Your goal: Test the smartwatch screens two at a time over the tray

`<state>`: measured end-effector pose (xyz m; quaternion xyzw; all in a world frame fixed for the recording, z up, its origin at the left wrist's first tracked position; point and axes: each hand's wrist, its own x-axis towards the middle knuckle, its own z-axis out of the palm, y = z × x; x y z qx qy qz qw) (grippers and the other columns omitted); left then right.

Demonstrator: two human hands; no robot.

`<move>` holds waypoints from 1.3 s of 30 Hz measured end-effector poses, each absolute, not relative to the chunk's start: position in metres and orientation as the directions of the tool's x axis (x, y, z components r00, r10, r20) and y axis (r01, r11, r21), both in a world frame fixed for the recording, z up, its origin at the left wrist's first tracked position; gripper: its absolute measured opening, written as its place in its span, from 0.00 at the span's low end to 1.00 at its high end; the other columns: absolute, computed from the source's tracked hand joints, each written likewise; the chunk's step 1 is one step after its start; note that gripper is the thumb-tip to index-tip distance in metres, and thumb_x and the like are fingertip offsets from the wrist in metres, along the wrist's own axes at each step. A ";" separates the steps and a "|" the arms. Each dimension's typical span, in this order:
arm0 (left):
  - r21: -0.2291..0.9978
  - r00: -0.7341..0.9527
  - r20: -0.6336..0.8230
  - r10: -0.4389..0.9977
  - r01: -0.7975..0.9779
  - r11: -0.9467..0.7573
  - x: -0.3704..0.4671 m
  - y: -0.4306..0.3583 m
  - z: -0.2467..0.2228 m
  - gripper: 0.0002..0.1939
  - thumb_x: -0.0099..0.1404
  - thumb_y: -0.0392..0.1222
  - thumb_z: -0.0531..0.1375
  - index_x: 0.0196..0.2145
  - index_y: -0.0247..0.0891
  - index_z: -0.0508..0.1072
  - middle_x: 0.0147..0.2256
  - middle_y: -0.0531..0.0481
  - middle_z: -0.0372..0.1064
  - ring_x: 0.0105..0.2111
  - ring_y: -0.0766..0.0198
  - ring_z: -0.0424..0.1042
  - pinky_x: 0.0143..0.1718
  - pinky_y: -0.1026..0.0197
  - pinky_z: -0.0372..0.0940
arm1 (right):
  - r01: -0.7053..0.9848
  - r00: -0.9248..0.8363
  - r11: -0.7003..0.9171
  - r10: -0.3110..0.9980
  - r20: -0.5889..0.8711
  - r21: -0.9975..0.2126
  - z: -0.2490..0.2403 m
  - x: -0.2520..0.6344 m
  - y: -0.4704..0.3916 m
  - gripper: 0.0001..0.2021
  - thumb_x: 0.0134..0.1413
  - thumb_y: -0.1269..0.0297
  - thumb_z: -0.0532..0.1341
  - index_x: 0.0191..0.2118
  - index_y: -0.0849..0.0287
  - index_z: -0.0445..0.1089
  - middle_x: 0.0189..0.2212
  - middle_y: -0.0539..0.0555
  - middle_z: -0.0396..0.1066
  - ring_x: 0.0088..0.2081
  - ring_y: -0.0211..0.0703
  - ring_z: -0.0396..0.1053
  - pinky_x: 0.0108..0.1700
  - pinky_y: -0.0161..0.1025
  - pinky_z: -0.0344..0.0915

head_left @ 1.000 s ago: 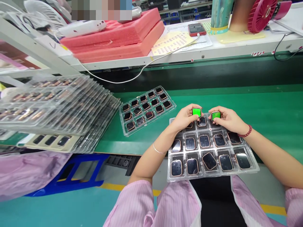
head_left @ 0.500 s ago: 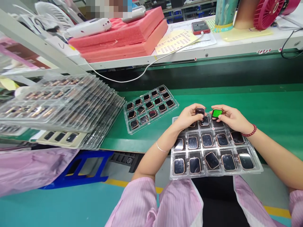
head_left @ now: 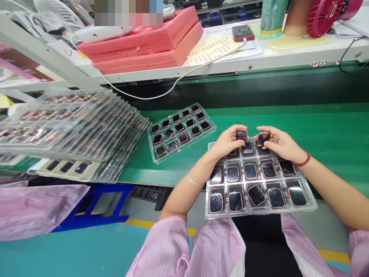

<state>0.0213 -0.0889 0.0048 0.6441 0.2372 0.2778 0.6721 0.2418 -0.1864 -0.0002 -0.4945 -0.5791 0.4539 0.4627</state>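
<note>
My left hand is closed on a smartwatch body with a dark screen, pinched between thumb and fingers. A second smartwatch body, gold-rimmed and also dark, is gripped in my right hand. Both are held just above the far edge of a clear plastic tray. Rows of dark, square-faced watch bodies lie in the tray's compartments, one of them turned askew in the front row. My hands hide part of the back row. The tray's near side overhangs the bench edge, above my lap.
Another clear tray of watch bodies lies on the green bench. To the left rises a tall stack of filled trays. A white cable hangs from the shelf, which carries red foam and a phone.
The screen of the watch body in my right hand was lit green and is now dark. Both hands keep their grips. The whole view has shifted slightly.
</note>
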 end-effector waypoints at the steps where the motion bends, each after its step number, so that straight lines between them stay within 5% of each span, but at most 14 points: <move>1: 0.996 0.738 0.045 0.674 -0.081 0.022 0.021 -0.088 0.004 0.28 0.52 0.32 0.67 0.52 0.36 0.67 0.39 0.48 0.76 0.40 0.63 0.76 0.44 0.60 0.70 | 0.132 -0.081 0.096 0.993 0.086 -0.987 0.000 0.242 -0.186 0.29 0.53 0.67 0.65 0.62 0.52 0.66 0.51 0.59 0.77 0.43 0.49 0.78 0.45 0.50 0.78; 6: 0.990 0.752 0.048 0.658 -0.122 0.067 0.021 -0.087 0.001 0.33 0.53 0.32 0.69 0.56 0.38 0.65 0.40 0.48 0.76 0.42 0.63 0.76 0.46 0.60 0.69 | 0.039 -0.073 0.080 0.994 0.077 -0.996 -0.001 0.243 -0.186 0.33 0.50 0.68 0.69 0.63 0.50 0.63 0.52 0.57 0.75 0.48 0.48 0.76 0.47 0.46 0.76; 9: 0.983 0.753 0.045 0.656 -0.149 0.103 0.021 -0.087 0.001 0.35 0.52 0.33 0.71 0.56 0.38 0.65 0.40 0.48 0.76 0.40 0.64 0.76 0.44 0.62 0.69 | 0.022 -0.046 0.051 0.998 0.050 -0.998 0.000 0.242 -0.186 0.34 0.48 0.67 0.72 0.61 0.51 0.65 0.49 0.57 0.76 0.43 0.46 0.77 0.42 0.43 0.77; 13: 0.952 0.782 -0.028 0.623 -0.169 0.254 0.018 -0.085 0.006 0.34 0.56 0.41 0.72 0.58 0.36 0.66 0.45 0.42 0.78 0.34 0.64 0.79 0.32 0.66 0.68 | -0.121 -0.050 -0.061 0.997 -0.055 -0.991 0.005 0.245 -0.186 0.28 0.53 0.52 0.71 0.57 0.54 0.68 0.44 0.58 0.80 0.33 0.44 0.78 0.36 0.41 0.77; 16: 0.879 0.824 -0.144 0.548 -0.147 0.453 0.015 -0.080 0.011 0.27 0.68 0.56 0.60 0.55 0.33 0.70 0.50 0.35 0.77 0.37 0.60 0.80 0.29 0.66 0.69 | -0.294 -0.134 -0.191 0.978 -0.157 -0.937 0.010 0.252 -0.184 0.29 0.60 0.36 0.58 0.50 0.57 0.73 0.39 0.61 0.81 0.30 0.45 0.78 0.32 0.40 0.76; 19: 0.799 0.844 -0.224 0.487 -0.127 0.588 0.013 -0.075 0.013 0.33 0.73 0.63 0.47 0.51 0.30 0.73 0.47 0.33 0.78 0.34 0.60 0.81 0.25 0.66 0.68 | -0.355 -0.170 -0.277 0.958 -0.230 -0.893 0.013 0.260 -0.181 0.31 0.63 0.34 0.52 0.46 0.58 0.75 0.35 0.61 0.82 0.27 0.45 0.78 0.28 0.39 0.75; 21: 0.779 0.848 -0.232 0.476 -0.132 0.614 0.013 -0.072 0.013 0.34 0.72 0.65 0.48 0.49 0.29 0.74 0.43 0.33 0.79 0.31 0.61 0.80 0.23 0.67 0.66 | -0.363 -0.173 -0.297 0.953 -0.249 -0.883 0.013 0.263 -0.181 0.31 0.63 0.34 0.52 0.46 0.58 0.75 0.35 0.60 0.82 0.26 0.45 0.77 0.26 0.39 0.74; 25: 0.840 0.834 -0.175 0.523 -0.151 0.521 0.015 -0.075 0.009 0.25 0.63 0.53 0.67 0.50 0.32 0.73 0.43 0.38 0.79 0.31 0.64 0.80 0.25 0.69 0.67 | -0.354 -0.176 -0.264 0.961 -0.213 -0.897 0.011 0.259 -0.183 0.22 0.55 0.47 0.68 0.50 0.54 0.72 0.42 0.58 0.82 0.31 0.42 0.79 0.29 0.36 0.75; 29: 0.946 0.799 -0.089 0.594 -0.118 0.301 0.019 -0.083 0.004 0.33 0.52 0.32 0.71 0.55 0.36 0.67 0.44 0.43 0.78 0.35 0.63 0.80 0.31 0.68 0.69 | -0.242 -0.126 -0.158 0.983 -0.131 -0.957 0.009 0.248 -0.184 0.29 0.44 0.67 0.74 0.53 0.53 0.67 0.45 0.55 0.79 0.36 0.40 0.78 0.36 0.36 0.76; 39: 0.999 0.795 -0.001 0.606 -0.030 0.040 0.021 -0.092 0.007 0.26 0.61 0.35 0.63 0.58 0.36 0.68 0.45 0.41 0.77 0.37 0.62 0.80 0.32 0.66 0.69 | 0.089 -0.078 0.021 0.997 0.014 -0.996 0.010 0.237 -0.188 0.16 0.48 0.66 0.69 0.44 0.56 0.69 0.33 0.52 0.77 0.29 0.40 0.72 0.33 0.42 0.74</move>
